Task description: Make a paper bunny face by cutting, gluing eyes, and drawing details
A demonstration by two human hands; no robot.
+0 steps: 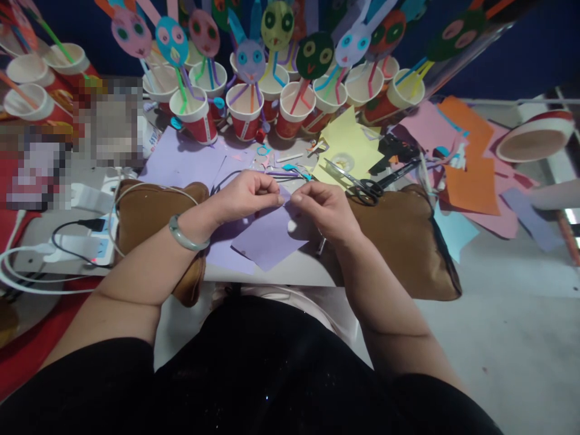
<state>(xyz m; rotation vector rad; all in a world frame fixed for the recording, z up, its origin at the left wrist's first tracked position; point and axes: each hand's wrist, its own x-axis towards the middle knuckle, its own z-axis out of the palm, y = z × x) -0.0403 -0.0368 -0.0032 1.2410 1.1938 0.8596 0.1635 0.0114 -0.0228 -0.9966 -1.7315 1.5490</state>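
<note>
My left hand [251,196] is closed in a pinch above the purple paper [272,238], a jade-coloured bangle on its wrist. Facing it, a short gap away, my right hand [319,208] pinches too, thumb against curled fingers. Whatever lies between the fingertips of either hand is too small to make out. Purple sheets lie under both hands. Black-handled scissors [362,188] rest just beyond my right hand, with their blades over yellow paper [362,142] and near a roll of clear tape [343,162].
Red and white paper cups [247,115] holding straws and paper rabbit faces line the back. Brown cushions [154,211] [399,241] lie under both forearms. A power strip [106,238] with cables is at left. Orange [473,187] and pink paper scraps, and a tilted cup [534,136], lie at right.
</note>
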